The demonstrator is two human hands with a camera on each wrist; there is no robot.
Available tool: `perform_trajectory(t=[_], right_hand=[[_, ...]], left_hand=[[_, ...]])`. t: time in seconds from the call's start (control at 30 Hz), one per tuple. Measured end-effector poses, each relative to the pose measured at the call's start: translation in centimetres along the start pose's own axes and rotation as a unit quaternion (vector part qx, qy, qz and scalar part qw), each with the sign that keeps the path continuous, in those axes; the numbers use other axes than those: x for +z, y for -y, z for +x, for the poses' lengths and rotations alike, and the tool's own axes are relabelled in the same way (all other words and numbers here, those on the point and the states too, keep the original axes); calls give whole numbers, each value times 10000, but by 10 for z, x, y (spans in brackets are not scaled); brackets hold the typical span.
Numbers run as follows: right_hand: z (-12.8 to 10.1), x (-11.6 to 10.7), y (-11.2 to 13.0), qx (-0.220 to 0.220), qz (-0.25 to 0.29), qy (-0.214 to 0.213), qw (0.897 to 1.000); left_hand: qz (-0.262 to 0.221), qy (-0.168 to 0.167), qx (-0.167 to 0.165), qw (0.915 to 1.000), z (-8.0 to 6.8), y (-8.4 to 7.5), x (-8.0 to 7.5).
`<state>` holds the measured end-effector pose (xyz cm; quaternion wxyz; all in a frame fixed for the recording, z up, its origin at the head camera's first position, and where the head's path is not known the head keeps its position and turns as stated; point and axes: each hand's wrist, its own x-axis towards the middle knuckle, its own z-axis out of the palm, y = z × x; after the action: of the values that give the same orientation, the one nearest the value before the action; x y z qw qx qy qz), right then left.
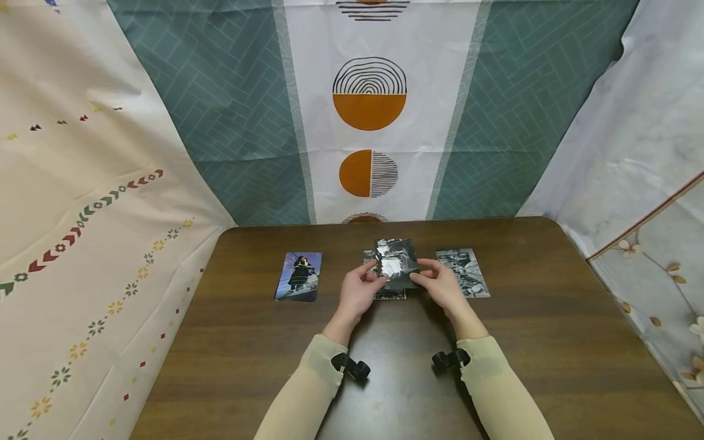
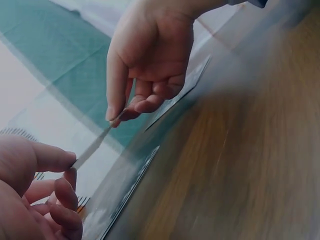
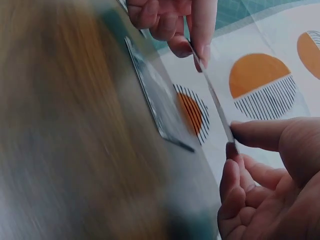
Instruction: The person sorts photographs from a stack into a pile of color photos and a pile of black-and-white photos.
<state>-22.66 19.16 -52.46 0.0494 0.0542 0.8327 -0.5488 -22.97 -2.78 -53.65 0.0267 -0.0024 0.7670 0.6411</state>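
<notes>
Head view: the left hand [image 1: 360,292] and right hand [image 1: 443,287] are pinching a glossy card [image 1: 397,264] above a second card [image 1: 390,294]; glare is obscuring its print. Left wrist: both are gripping opposite edges. Right wrist: the glossy card is showing edge-on, its face unreadable.

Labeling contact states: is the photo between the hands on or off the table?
Off. Left hand and right hand pinch the photo; both wrist views show it edge-on, apart from the table.
</notes>
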Motion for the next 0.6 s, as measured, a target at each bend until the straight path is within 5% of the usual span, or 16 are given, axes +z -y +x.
perform_trajectory(t=[0.6], right_hand=[[-12, -83, -37, -112, -732, -159, 9971]], left_hand=[[852, 409, 313, 9950, -1, -14, 85]])
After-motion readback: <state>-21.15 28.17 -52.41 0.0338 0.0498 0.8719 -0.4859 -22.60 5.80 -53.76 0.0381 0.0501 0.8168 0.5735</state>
